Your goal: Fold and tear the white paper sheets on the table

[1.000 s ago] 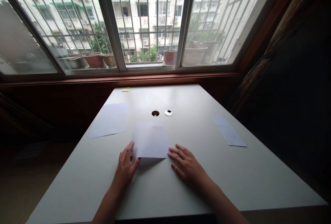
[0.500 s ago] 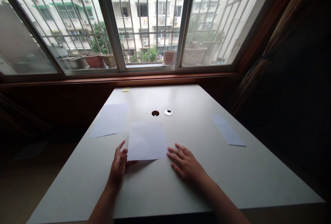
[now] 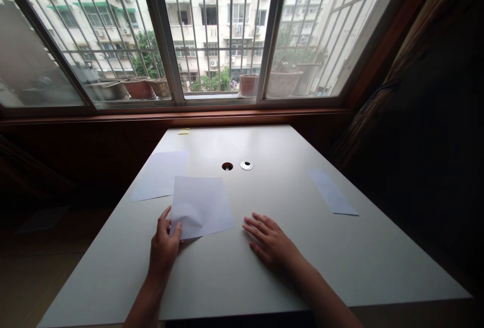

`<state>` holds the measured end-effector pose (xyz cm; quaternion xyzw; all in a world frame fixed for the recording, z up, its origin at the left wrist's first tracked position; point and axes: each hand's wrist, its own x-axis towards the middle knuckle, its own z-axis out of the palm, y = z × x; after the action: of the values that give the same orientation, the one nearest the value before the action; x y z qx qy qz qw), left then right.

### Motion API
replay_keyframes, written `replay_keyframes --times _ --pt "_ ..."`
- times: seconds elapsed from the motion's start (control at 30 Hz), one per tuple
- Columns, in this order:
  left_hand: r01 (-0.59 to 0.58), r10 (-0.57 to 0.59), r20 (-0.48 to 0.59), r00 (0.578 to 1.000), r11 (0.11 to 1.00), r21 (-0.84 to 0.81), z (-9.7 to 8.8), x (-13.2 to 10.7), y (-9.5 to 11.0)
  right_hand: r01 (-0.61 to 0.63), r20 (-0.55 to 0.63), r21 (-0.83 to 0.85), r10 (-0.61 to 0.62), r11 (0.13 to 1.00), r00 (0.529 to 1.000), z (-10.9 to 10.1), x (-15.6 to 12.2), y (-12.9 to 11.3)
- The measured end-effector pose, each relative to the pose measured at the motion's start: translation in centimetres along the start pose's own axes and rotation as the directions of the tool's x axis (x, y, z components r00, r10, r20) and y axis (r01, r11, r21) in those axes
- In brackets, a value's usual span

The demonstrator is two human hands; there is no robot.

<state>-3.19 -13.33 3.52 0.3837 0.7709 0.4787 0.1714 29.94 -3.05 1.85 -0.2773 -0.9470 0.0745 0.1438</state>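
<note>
A white sheet of paper [image 3: 202, 202] is pinched at its lower left corner by my left hand [image 3: 165, 242], with the thumb on top and the other fingers at the edge and beneath. Near that thumb the paper bulges slightly, and a shadow under its front edge shows it is raised there. My right hand [image 3: 270, 239] lies flat on the white table [image 3: 295, 272], fingers stretched out, a little to the right of the sheet and apart from it. The held sheet overlaps part of another white sheet [image 3: 153, 176] farther left.
A narrow piece of white paper [image 3: 333, 192] lies on the right side of the table. Toward the back are an open cable hole [image 3: 227, 166], a round grommet cover [image 3: 246, 166] and a yellow mark [image 3: 183, 131]. A barred window [image 3: 219, 40] stands beyond the table.
The sheet has slid left, away from my right hand, and turned slightly. My left hand has moved left with it, its thumb now on top of the paper. The right hand has barely moved.
</note>
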Motion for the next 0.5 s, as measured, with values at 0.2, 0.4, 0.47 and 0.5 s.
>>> replay_keyframes --times 0.2,0.4,0.47,0.5 --pt "0.000 0.049 -0.158 0.986 0.954 0.299 -4.7 3.0 -2.3 0.005 -0.018 0.007 -0.005 1.000 1.000 0.1 0.0 0.0" --pt "0.080 0.043 -0.254 0.966 0.886 0.456 -9.3 7.2 -4.7 -0.004 -0.014 0.013 0.004 1.000 1.000 -0.2 0.1 -0.3" --pt "0.062 0.080 -0.274 0.958 0.879 0.473 -10.1 8.2 -5.2 -0.006 -0.025 0.017 0.006 1.000 1.000 -0.2 0.2 -0.3" --pt "0.056 0.092 -0.276 0.957 0.873 0.484 -10.3 8.7 -5.4 -0.008 -0.027 0.018 0.008 1.000 1.000 -0.2 0.2 -0.3"
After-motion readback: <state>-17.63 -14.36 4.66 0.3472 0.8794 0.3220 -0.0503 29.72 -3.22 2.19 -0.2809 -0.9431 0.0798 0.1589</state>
